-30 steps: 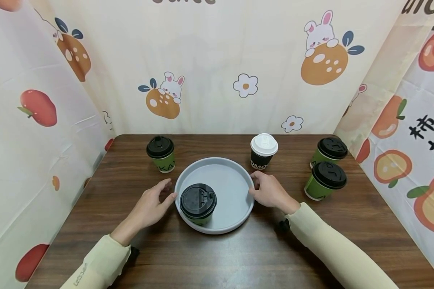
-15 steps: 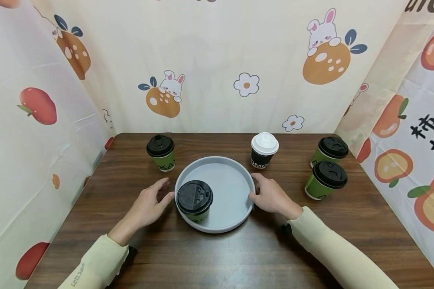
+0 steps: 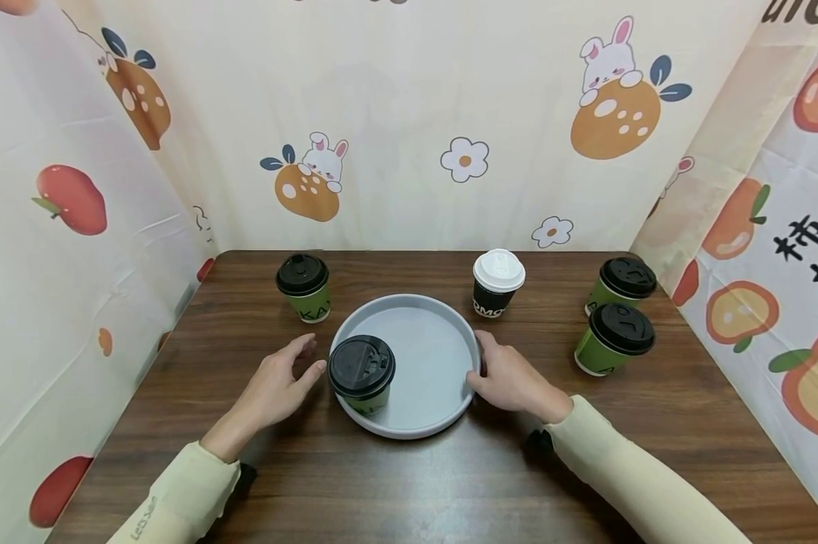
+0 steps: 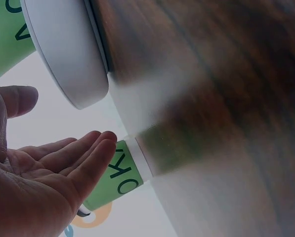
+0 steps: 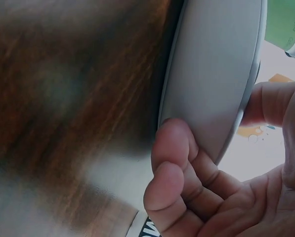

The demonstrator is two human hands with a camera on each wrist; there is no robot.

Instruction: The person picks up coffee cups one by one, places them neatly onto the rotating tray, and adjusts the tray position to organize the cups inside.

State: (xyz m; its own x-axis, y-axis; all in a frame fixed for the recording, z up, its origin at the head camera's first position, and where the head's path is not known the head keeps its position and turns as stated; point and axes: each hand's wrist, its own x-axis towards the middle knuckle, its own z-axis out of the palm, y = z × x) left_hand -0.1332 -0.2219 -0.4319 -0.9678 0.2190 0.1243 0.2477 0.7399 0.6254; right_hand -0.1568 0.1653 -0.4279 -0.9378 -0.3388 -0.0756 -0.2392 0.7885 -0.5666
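Note:
A round grey tray [image 3: 431, 355] with a raised rim lies on the table. Inside it, at the left, stands a green paper cup with a black lid [image 3: 362, 368]. My right hand [image 3: 515, 378] pinches the tray's right rim, thumb over the inside and fingertips against the outer wall [image 5: 211, 74]. At the left side my left hand [image 3: 273, 389] is spread, its thumb near the rim but apart from the tray. The left wrist view shows that palm [image 4: 38, 187] bare, with its fingers extended before another green cup [image 4: 120, 175].
Behind the left hand stands a green cup with a black lid [image 3: 303, 287]. A black cup with a white lid [image 3: 497, 283] is behind the tray's right side. Two green cups, the nearer [image 3: 613, 340] partly covering the farther [image 3: 623, 283], stand at right. Printed curtains surround the wooden table [image 3: 409, 491].
The green cup in the tray has shifted left and slightly away, as if the tray turned clockwise. My right hand has slid slightly nearer along with the rim. The left hand barely moved.

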